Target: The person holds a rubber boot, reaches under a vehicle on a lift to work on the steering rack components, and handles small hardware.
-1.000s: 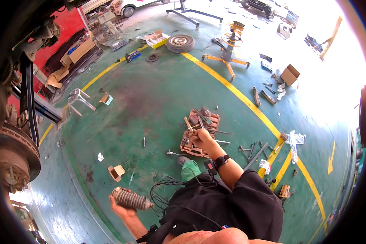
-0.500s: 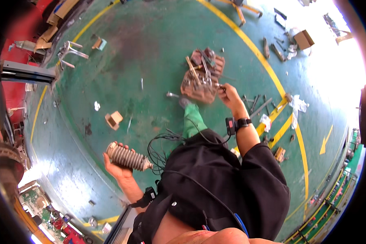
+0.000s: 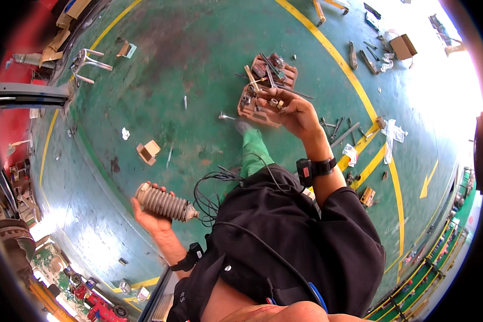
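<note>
In my left hand (image 3: 154,224), fingers wrapped round from beneath, lies a grey ribbed bellows boot (image 3: 165,205). Its wide pale end points to the upper left and its narrow end towards my clothing. My right hand (image 3: 301,117) is raised palm up, fingers curled, with small metal nuts (image 3: 274,102) held at the fingers. Below it on the floor is an orange-brown tool tray (image 3: 263,119), partly covered by the hand. Several sockets, a hammer-like tool and loose bars lie in the tray.
A ratchet (image 3: 226,116) lies left of the tray, near my foot. Several wrenches and bars (image 3: 338,129) lie to the right. Black cables (image 3: 204,196) loop beside my leg. An open small carton (image 3: 148,152) and a metal stand (image 3: 87,65) are at left.
My right hand has come up and back from the tray, turned palm up, and now shows nuts at its fingers. My left hand keeps the bellows boot, shifted slightly left.
</note>
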`<state>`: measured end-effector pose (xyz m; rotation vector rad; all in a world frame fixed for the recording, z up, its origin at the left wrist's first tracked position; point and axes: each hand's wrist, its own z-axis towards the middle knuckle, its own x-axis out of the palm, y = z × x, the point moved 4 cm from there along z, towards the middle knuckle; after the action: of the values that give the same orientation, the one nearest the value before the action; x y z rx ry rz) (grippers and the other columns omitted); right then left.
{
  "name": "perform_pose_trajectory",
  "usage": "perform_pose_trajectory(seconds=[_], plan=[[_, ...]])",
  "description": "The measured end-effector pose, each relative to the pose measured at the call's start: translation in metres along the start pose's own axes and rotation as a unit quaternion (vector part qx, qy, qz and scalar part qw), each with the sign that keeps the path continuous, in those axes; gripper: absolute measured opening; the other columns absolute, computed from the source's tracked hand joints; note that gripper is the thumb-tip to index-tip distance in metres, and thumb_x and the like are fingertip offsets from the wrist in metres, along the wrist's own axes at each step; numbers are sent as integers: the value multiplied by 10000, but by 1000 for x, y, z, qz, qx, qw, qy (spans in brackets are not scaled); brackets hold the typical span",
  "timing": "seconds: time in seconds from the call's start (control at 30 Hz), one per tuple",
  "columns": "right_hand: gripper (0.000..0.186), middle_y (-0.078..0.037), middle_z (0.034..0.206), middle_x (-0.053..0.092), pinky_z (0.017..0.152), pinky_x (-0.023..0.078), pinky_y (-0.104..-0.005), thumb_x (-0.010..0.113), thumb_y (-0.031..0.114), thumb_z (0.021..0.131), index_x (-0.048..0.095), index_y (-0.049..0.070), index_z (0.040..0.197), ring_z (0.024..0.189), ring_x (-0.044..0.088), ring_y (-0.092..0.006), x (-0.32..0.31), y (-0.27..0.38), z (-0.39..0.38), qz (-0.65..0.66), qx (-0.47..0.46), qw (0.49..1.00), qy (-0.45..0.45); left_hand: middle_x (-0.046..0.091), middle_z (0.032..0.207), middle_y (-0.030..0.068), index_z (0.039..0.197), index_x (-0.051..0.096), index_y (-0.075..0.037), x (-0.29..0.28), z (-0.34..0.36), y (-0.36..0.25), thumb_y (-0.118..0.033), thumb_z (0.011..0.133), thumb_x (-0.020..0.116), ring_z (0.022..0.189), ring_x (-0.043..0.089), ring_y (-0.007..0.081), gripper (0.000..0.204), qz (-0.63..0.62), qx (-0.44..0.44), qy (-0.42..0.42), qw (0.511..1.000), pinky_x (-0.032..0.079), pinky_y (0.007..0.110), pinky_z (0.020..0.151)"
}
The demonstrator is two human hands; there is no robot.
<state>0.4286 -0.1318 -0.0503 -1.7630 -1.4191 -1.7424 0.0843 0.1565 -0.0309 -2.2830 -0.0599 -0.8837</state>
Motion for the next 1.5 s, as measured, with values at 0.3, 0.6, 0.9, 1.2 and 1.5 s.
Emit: perform_pose_trajectory(seconds=[0.3, 0.6, 0.9, 1.2, 1.5], plan=[[314, -141, 1025, 630, 778, 573, -311, 426, -56, 823, 563, -11, 1102, 918, 657, -242, 0, -9, 6, -111, -4, 994, -27, 627, 1088, 115, 1262, 540, -29, -2, 11, -3, -533, 941, 541, 980, 621, 310, 597, -1, 0, 11, 1000, 516, 557, 834], [179, -59, 806, 597, 464, 408, -210, 489, 57, 972, 619, -25, 1063, 599, 517, -105, -107, -23, 0, -112, 32, 966, -230, 655, 1021, 105, 1189, 595, -41, 9, 5, 0, -573, 933, 546, 905, 648, 279, 593, 1, 29, -11, 1000, 539, 522, 771], [394, 2, 770, 496, 434, 313, -180, 480, 382, 1045, 574, 9, 1133, 566, 422, -69, -187, -3, -11, -89, 28, 945, -315, 618, 1003, 95, 1167, 583, -70, 11, 1, 4, -557, 943, 531, 896, 606, 287, 538, -26, 14, -35, 999, 513, 527, 773], [496, -14, 681, 501, 400, 353, -219, 451, 482, 1031, 630, 20, 1037, 499, 470, -91, -218, 33, -3, -319, -27, 825, -465, 652, 1012, 110, 1191, 581, -55, 17, -2, 8, -569, 957, 503, 886, 640, 292, 570, -23, 29, -21, 999, 538, 512, 759], [361, -24, 675, 576, 428, 384, -257, 518, 339, 1010, 688, 21, 989, 482, 504, -127, -150, 19, 35, -353, 0, 885, -305, 625, 960, 118, 1164, 568, -18, 58, -17, -11, -556, 989, 433, 797, 633, 285, 581, 69, 112, 22, 991, 556, 468, 674]])
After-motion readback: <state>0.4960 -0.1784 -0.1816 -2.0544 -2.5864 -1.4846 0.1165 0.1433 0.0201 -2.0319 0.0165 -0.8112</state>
